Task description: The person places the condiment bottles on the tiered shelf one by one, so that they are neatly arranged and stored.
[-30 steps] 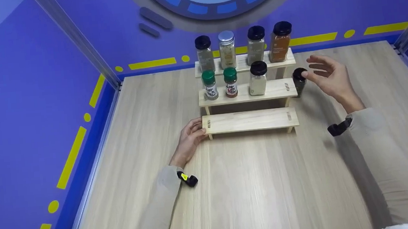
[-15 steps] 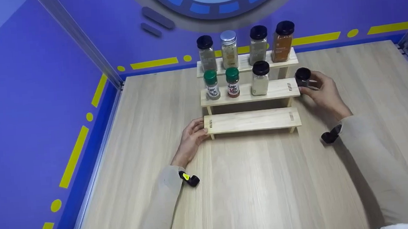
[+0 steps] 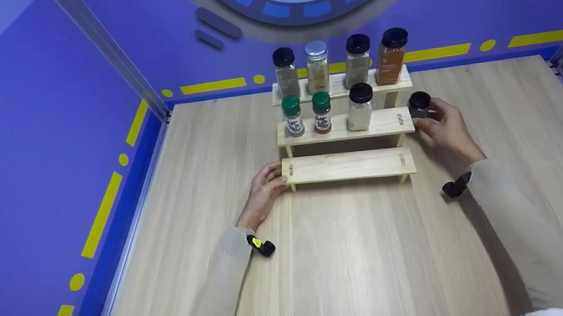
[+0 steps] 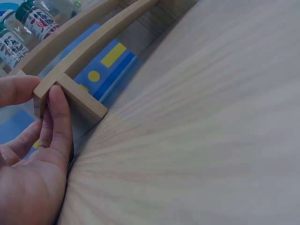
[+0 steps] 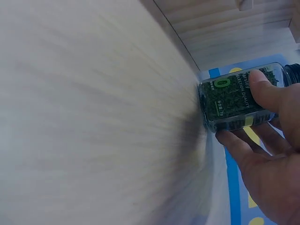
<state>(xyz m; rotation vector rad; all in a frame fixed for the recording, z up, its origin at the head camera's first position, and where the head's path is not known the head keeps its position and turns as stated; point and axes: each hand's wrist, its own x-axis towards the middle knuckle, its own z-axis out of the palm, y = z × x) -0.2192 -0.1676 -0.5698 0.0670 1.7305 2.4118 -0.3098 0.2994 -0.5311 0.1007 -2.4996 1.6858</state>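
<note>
My left hand (image 3: 259, 200) pinches the left end of the lowest tier of a wooden stepped rack (image 3: 347, 167). In the left wrist view the thumb lies on top of the board (image 4: 96, 44) and the fingertips reach beneath it, by the leg. Just right of the rack's middle tier, my right hand (image 3: 453, 132) holds a black-lidded spice jar (image 3: 419, 107). The right wrist view shows dark green flakes inside this parsley jar (image 5: 229, 96); the thumb presses its labelled face and the fingers go behind it. Its base is right at the tabletop there.
Two green-capped shakers (image 3: 322, 113) and a black-lidded jar of pale powder (image 3: 360, 109) stand on the middle tier. Several tall jars, including an orange one (image 3: 390, 59), line the top tier. A blue wall (image 3: 233, 61) rises behind the wooden table (image 3: 349, 253).
My right hand has moved left and closed its fingers round the parsley jar, which it was beside with fingers spread. The left hand keeps its hold on the rack.
</note>
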